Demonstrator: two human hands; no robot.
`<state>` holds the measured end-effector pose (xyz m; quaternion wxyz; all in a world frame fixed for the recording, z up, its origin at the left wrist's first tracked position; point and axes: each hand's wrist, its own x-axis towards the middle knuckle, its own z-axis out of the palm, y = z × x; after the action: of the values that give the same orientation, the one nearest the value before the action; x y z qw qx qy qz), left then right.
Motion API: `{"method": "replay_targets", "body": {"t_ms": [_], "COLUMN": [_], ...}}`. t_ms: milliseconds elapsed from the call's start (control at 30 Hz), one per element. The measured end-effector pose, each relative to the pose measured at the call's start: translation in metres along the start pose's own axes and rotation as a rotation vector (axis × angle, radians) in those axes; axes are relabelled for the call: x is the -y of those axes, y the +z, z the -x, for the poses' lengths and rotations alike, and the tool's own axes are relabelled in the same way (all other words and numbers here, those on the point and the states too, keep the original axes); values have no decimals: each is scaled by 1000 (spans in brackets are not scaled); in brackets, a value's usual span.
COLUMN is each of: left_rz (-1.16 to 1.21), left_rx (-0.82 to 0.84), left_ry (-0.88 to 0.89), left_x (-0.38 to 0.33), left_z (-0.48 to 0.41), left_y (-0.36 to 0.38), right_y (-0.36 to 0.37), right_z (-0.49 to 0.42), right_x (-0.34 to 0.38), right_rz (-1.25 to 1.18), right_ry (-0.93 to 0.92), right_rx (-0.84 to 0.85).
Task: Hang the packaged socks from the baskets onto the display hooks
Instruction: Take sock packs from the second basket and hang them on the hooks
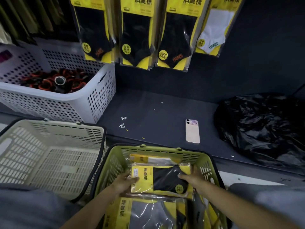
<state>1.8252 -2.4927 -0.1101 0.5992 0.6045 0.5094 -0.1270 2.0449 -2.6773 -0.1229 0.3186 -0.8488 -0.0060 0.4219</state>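
Gripping black sock pack (158, 179) at both ends: left hand (124, 183) pinching the yellow card end, right hand (194, 179) curled over the sock end. Lying between the hands, atop the stack in green basket (158, 148). Lift level; probably best with card end leading. Raise ahead of and above the hands toward hanging black sock packs (137, 37). Display hooks not in view.

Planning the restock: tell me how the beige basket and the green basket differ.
The green basket holds sock packs; the beige basket shows none. The left hand and right hand grip a pack in the green basket; neither touches the beige basket. Both are slotted plastic, side by side.
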Motion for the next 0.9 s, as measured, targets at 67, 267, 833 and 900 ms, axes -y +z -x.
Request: {"method": "replay_targets", "body": {"t_ms": [67,267,833,900], "left_rz": [-51,17,924,828], "left_rx": [11,7,110,91], "left_ry": [-18,25,756,742], "left_x": [3,-20,-175,-184], "left_z": [-3,10,89,94], "left_y": [-2,-18,-46,-31], "right_y": [-10,-24,-73,-72], "right_z": [2,26,95,99], "right_x": [5,42,142,142], "right_rz": [-92,-336,-834,-838], "right_ry": [50,-47,-402,-390], "right_rx": [107,309,325,355]}}
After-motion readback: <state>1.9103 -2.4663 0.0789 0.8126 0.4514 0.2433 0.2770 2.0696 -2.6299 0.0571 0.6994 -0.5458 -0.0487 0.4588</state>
